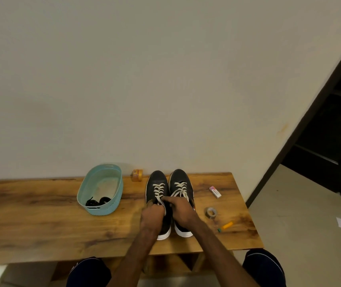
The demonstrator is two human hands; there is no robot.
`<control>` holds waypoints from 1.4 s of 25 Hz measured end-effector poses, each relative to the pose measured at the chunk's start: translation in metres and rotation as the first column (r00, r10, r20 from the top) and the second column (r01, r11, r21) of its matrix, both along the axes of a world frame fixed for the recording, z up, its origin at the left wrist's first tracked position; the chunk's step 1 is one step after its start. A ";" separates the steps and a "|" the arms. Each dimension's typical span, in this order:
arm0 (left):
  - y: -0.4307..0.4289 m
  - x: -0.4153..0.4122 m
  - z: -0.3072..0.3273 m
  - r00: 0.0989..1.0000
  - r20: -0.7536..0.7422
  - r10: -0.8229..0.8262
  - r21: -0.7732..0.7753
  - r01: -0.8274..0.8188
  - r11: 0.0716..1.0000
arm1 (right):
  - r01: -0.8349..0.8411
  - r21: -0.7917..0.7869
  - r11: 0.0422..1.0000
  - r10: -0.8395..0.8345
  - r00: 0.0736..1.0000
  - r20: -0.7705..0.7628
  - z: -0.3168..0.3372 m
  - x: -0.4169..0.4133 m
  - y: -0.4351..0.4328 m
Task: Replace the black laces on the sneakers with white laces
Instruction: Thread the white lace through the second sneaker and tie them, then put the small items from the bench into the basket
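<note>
DONE: black white-soled sneakers (pixel 181 177), right of the teal oval plastic basket (pixel 103 211), both wear white laces (pixel 158 188); black laces (pixel 99 201) lie inside that basket | NOW: left hand (pixel 152 216) and right hand (pixel 181 210) clamped on lace ends at the basket-side sneaker's top | LEFT: probably just the tying-off.

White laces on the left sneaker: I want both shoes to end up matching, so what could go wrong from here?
1. The left hand grips the white lace at the top of the left sneaker, with the right hand beside it. Uneven pulling could leave one end short, or the crossings looser than on the right sneaker.
2. The two shoes stand close together, so a hard tug may push the pair askew.
</note>
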State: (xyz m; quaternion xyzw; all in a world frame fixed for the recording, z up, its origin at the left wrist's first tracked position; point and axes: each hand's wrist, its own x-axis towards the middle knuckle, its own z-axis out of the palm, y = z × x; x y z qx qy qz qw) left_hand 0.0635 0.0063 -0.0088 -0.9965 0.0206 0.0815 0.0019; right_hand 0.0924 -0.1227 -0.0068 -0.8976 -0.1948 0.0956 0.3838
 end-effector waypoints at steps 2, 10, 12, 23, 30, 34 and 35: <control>0.003 -0.003 0.000 0.998 0.027 0.049 0.021 -0.050 0.999 | 0.079 0.029 0.996 -0.081 0.994 0.072 0.002 -0.010 -0.017; -0.031 -0.025 0.009 0.985 0.163 0.050 0.006 -0.052 0.999 | 0.494 -0.207 0.844 -0.522 0.846 -0.107 -0.042 -0.052 -0.131; -0.049 -0.031 0.009 0.984 0.175 -0.037 -0.016 0.040 0.999 | 0.407 -0.327 0.853 -0.477 0.862 -0.174 -0.046 -0.054 -0.141; -0.041 -0.056 -0.013 0.992 0.113 -0.056 -0.120 0.069 0.990 | 0.309 -0.432 0.847 -0.344 0.939 -0.001 -0.075 -0.055 -0.122; -0.025 -0.051 -0.012 0.987 0.158 -0.018 -0.148 0.042 0.988 | 0.306 -0.567 0.765 -0.289 0.949 0.123 -0.065 -0.039 -0.132; -0.020 -0.054 -0.019 0.982 0.190 0.009 -0.149 0.019 0.989 | 0.483 -0.366 0.795 -0.497 0.866 0.062 -0.060 -0.030 -0.137; -0.020 -0.053 -0.021 0.982 0.191 0.009 -0.154 0.021 0.988 | 0.495 -0.310 0.811 -0.505 0.862 0.055 -0.059 -0.024 -0.139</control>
